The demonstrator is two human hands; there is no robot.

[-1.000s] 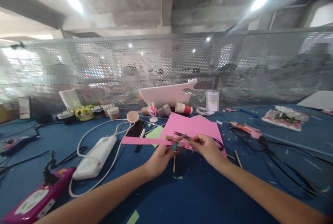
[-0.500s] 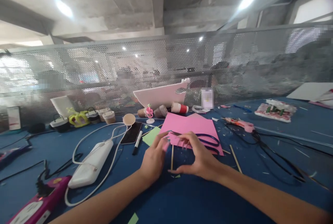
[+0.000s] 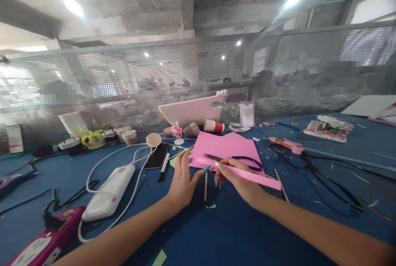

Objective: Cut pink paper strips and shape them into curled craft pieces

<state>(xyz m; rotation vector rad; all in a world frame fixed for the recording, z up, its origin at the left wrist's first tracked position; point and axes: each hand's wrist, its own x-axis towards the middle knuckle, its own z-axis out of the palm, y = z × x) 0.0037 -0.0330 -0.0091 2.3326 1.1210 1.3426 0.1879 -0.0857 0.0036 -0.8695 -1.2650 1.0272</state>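
Observation:
My right hand pinches a long pink paper strip that runs from my fingers out to the right. My left hand is beside it, fingers partly stretched, its thumb and fingertips touching the strip's left end near a small teal piece. Just behind both hands lie a pink paper sheet and dark scissors on it. A thin wooden stick lies on the blue table between my hands.
A white power bank with a looping cable, a phone and a black marker lie to the left. A pink glue gun and black cables lie to the right. Cups, small pots and a perforated metal screen stand at the back.
The pink strip was held between both hands, pointing left, then put down; now my right hand holds it pointing right. The view has shifted slightly.

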